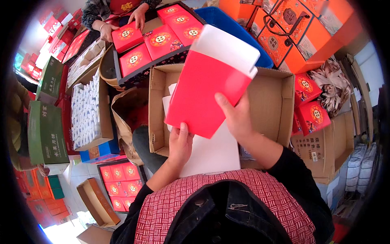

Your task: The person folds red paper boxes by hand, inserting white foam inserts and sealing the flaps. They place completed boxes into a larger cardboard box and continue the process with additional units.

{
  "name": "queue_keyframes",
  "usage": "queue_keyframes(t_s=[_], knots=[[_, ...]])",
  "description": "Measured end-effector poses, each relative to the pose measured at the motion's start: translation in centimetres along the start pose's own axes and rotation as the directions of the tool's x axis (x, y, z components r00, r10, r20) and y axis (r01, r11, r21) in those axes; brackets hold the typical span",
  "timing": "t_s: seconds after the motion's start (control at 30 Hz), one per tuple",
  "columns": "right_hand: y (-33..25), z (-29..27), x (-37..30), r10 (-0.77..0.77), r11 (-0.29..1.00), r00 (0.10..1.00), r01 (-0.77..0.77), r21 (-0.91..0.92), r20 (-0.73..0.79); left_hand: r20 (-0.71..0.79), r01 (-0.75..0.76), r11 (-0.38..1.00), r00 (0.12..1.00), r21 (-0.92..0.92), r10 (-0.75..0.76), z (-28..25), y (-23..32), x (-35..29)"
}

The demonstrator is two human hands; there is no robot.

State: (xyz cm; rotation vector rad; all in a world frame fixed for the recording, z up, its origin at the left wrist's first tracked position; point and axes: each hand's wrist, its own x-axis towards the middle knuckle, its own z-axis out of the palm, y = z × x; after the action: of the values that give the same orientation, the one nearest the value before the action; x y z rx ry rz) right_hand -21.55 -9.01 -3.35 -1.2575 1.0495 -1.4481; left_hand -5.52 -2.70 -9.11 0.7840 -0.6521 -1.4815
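Note:
Both hands hold a flat red carton (207, 93) with white end flaps, tilted above an open cardboard box (266, 107). My left hand (181, 144) grips its lower left corner, thumb on top. My right hand (239, 116) holds its right edge, thumb laid across the red face and the other fingers hidden underneath. Below the hands a white board (211, 152) lies partly over the box's near edge, close to my red patterned apron (162, 203).
Across from me, another person's hands (138, 17) handle a red gift box (127, 36) at a dark tray of similar boxes. A blue bin (219, 18) and orange cartons (284, 32) stand far right. A box of white packets (86, 107) is at left, beside green cartons (46, 130).

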Motion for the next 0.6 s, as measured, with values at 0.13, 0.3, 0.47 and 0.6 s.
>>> queue_keyframes(t_s=[0.13, 0.3, 0.47, 0.6], knots=[[-0.5, -1.7, 0.7, -0.114, 0.993, 0.981, 0.116, -0.005, 0.156, -0.071, -0.222, 0.975, 0.972, 0.028, 0.224, -2.9, 1.8, 1.1], [1.9, -1.5, -1.6, -0.093, 0.964, 0.923, 0.178, -0.2, 0.374, 0.261, -0.398, 0.781, 0.916, 0.481, 0.306, -0.9, 4.8, 3.8], [1.1, -2.4, -0.2, 0.061, 0.994, 0.909, -0.017, -0.11, 0.412, 0.149, -0.181, 0.855, 0.981, 0.486, 0.123, -1.1, 5.8, 4.9], [0.9, -3.3, 2.8, 0.001, 0.987, 0.848, 0.084, -0.137, 0.529, 0.265, -0.149, 0.824, 0.964, 0.546, -0.001, -2.3, 7.0, 6.5]])
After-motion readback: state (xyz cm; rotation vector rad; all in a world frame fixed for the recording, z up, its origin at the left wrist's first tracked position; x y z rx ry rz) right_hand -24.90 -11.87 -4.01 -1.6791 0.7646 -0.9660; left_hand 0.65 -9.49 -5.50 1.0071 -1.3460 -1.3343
